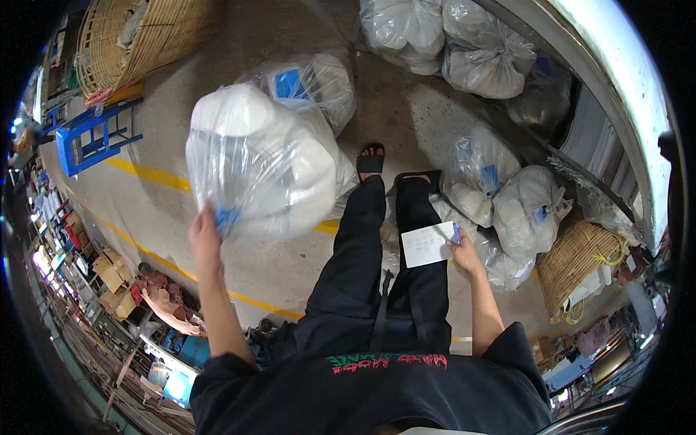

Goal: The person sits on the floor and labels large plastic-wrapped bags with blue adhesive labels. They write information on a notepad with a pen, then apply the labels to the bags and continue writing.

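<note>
My left hand (208, 235) is closed on the gathered end of a large clear plastic bag (264, 163), where a bit of blue shows. White rounded pieces fill the bag; their kind I cannot make out. It hangs out to the left, over the floor and in front of another filled bag (330, 87) bearing a blue patch. Near my right thigh, my right hand (465, 252) grips a white sheet of paper (426, 245) with handwriting on it, together with a blue pen (457, 233).
More filled clear bags (533, 210) lie to the right, and others (487, 61) at the far right beside a curved metal edge. A woven basket (580, 264) stands at right, a larger one (134, 43) at far left. A blue stool (94, 138) is near yellow floor lines (148, 172).
</note>
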### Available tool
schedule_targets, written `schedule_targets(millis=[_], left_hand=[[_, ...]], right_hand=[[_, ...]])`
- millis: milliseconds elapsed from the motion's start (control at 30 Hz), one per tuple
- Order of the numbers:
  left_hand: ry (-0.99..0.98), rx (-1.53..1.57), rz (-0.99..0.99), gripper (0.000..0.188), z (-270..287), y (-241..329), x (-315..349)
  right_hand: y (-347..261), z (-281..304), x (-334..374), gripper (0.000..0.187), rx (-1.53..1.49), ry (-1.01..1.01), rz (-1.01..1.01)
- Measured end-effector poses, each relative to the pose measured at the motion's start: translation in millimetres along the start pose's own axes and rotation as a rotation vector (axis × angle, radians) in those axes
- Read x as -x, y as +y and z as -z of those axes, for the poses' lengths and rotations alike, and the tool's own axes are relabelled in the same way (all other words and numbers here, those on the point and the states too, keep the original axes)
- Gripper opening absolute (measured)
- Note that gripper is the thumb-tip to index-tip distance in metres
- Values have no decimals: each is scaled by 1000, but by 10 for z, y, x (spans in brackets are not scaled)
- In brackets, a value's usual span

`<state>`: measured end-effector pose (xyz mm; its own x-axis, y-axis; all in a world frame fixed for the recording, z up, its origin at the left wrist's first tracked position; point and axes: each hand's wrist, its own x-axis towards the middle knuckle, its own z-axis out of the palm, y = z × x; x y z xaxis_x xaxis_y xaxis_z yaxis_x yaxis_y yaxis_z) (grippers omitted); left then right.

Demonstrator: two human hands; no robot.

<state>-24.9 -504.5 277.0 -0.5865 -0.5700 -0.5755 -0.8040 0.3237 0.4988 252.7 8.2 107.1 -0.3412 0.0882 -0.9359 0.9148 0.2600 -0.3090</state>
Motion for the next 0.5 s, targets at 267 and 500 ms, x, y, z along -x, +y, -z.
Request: schedule_targets(millis=[267, 500], left_hand=[[155, -556, -160, 65, -792, -502, -1156], [497, -1055, -868, 36, -1113, 21, -301]], right_hand=[[-18, 101, 340, 42, 50, -107, -170], [-392, -279, 1113, 55, 332, -56, -151]])
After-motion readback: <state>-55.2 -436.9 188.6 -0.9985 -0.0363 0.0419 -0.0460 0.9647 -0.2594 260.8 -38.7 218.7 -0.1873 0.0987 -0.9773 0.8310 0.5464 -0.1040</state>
